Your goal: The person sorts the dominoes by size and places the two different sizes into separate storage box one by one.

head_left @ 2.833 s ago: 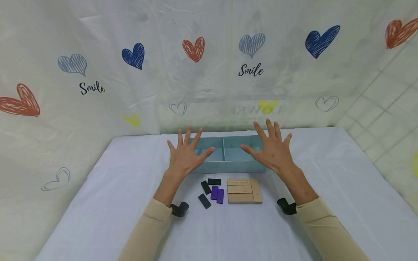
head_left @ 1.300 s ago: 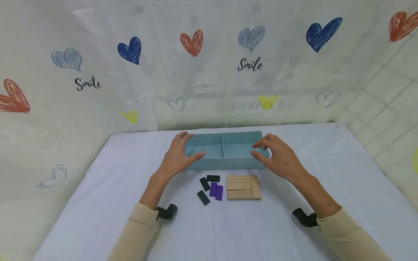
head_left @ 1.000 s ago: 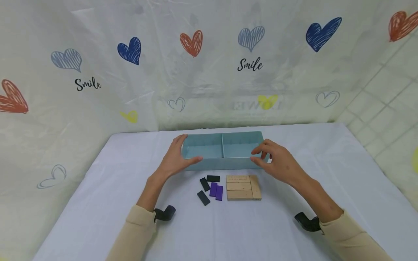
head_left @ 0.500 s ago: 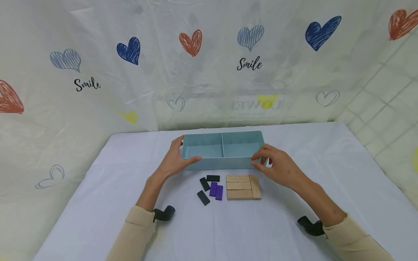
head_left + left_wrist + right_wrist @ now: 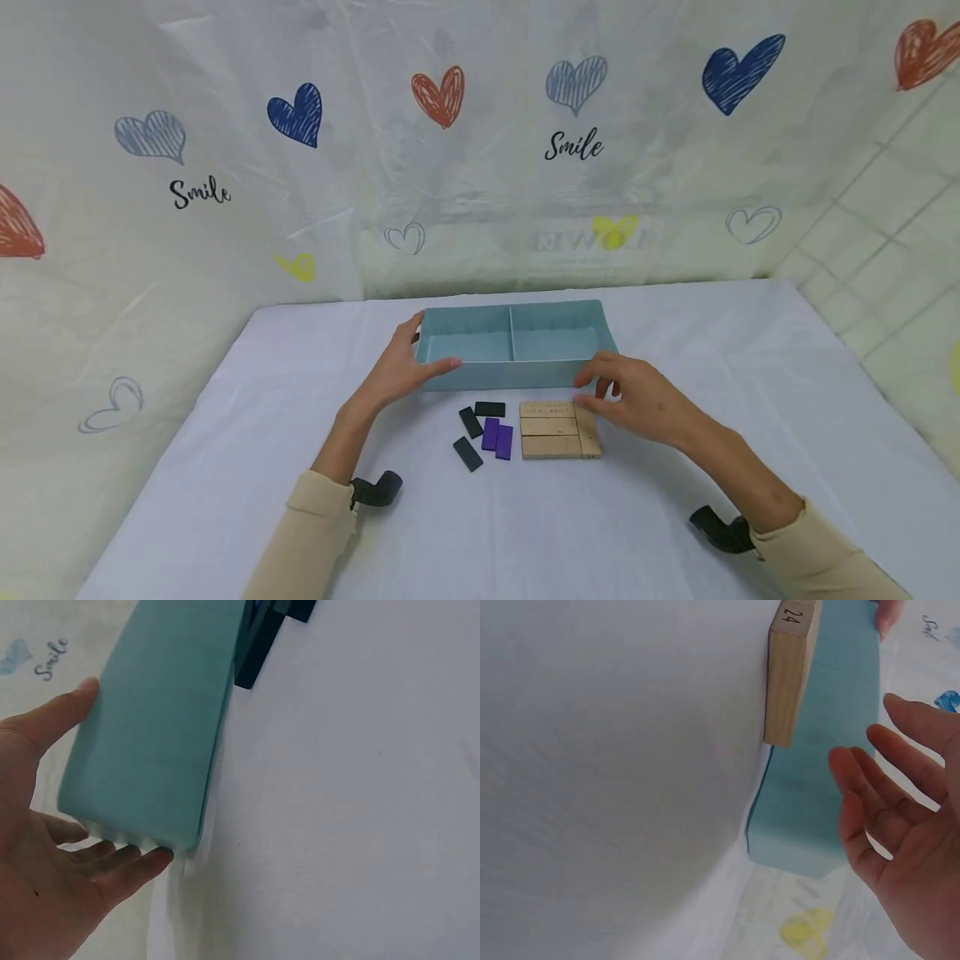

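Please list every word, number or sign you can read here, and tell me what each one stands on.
"Smile", twice, in black on the backdrop.
"24", on the end of a wooden block.
Faint reversed letters by a yellow heart, low on the backdrop: too faint to read surely.
Marks on the back-left wooden block: too small to read.

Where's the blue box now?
In the head view, the blue box sits near the middle, behind the wooden blocks, with the left hand at its left end.

Both beige sleeves end in plain cuffs, with a curved black wrist camera beside each.
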Tool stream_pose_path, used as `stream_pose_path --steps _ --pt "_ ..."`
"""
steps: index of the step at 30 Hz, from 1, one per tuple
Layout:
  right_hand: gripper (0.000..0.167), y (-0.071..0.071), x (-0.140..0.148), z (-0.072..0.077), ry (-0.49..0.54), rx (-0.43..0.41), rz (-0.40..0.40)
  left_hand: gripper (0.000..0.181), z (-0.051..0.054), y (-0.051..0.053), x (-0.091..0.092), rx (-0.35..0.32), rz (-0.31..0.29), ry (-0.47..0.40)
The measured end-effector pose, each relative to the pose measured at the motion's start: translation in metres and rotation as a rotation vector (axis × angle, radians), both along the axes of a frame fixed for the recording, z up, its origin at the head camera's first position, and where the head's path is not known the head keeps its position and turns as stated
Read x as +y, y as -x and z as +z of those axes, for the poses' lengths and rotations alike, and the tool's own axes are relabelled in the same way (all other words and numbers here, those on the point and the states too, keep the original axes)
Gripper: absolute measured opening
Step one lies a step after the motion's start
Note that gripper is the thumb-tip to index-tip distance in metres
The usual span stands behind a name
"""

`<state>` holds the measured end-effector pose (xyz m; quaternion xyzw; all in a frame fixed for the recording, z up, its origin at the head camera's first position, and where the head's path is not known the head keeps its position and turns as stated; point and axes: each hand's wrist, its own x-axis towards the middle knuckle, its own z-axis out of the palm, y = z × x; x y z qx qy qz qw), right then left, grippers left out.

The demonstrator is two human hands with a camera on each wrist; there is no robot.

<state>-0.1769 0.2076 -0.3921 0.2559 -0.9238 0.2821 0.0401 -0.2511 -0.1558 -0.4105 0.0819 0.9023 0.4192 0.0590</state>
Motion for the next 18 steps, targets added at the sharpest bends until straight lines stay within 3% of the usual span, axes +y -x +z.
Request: stream_pose_path --steps 11,18 --pt "0.023 -0.001 0.008 -0.007 -0.002 -0.127 0.033 0.109 0.006 -0.002 -0.01 -0.16 -0.018 -0.1" --pt "0.033 -0.001 0.011 -0.01 -0.038 -0.214 0.063 0.105 0.005 -0.003 -0.011 -0.156 -0.023 -0.197"
